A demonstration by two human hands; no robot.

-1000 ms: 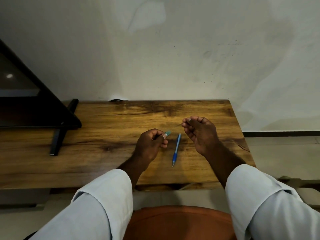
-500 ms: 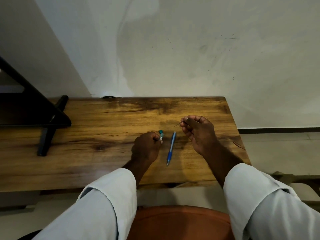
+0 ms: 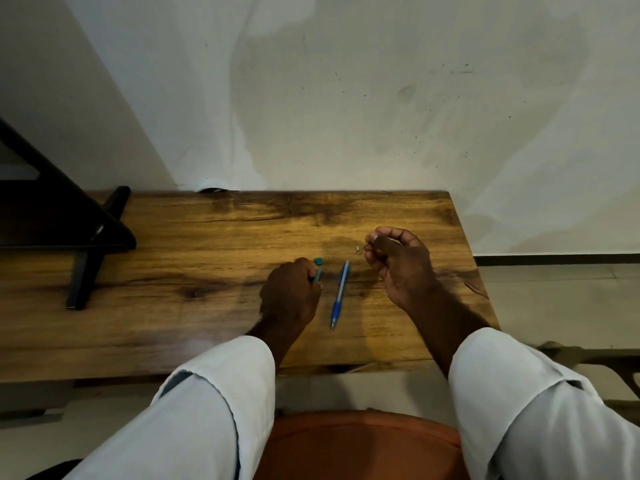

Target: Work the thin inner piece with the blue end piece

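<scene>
Pen parts in both hands

Teal pen piece [image 3: 318,269] sits in left hand [image 3: 290,296], fingers curled tight round it, low over brown wooden table [image 3: 173,306]. Right hand [image 3: 398,263] pinches thin wire-like bit [image 3: 360,250], thumb & forefinger. Blue ballpoint pen [image 3: 339,294] lies on table btwn hands.

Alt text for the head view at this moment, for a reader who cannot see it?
Over a wooden table, the left hand grips a teal-tipped pen part and the right hand pinches a thin refill-like piece. A blue pen lies between them.
</scene>
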